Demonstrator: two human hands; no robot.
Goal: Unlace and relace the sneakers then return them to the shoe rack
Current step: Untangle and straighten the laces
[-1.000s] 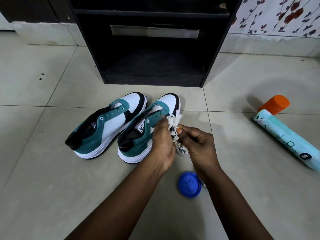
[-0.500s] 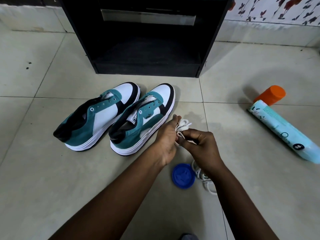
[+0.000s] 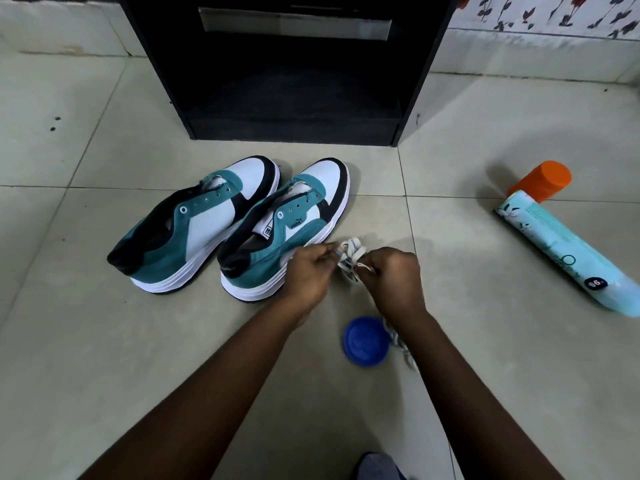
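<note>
Head view, hands (image 3: 349, 271) lower, lace (image 3: 350, 259) clear of sneaker (image 3: 287, 223)

Soft, even indoor light, faint shadows on the floor tiles (image 3: 104, 341), wide-angle bending at the edges, slight blur.

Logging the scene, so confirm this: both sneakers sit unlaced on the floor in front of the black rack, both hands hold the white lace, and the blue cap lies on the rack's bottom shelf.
One thing is wrong: the head view shows the blue cap on the floor tiles beside the right forearm, not on the rack. The sneakers, the left hand, right hand and white lace are as stated.
</note>
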